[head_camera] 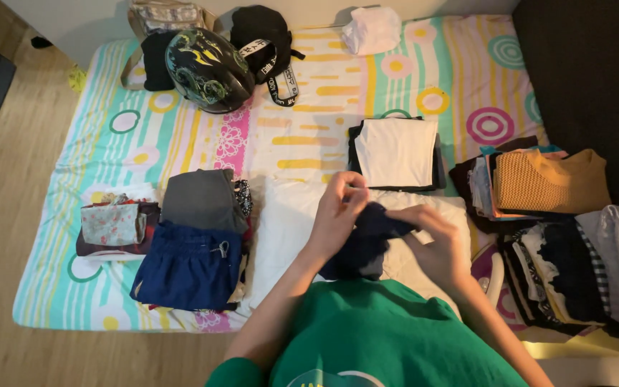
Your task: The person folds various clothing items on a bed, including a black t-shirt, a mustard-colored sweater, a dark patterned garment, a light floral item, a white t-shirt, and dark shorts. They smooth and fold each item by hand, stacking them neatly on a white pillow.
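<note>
Both my hands hold a small dark navy garment above a white cloth spread on the mattress. My left hand pinches its upper edge with the fingers closed. From the right side, my right hand grips the same garment. The piece hangs bunched between them, its lower part hidden behind my green shirt.
A striped, circle-patterned sheet covers the mattress. Folded piles lie at left: a blue one, a grey one, a floral one. A white-topped stack sits ahead, more stacks at right. A helmet and black bag lie at the far edge.
</note>
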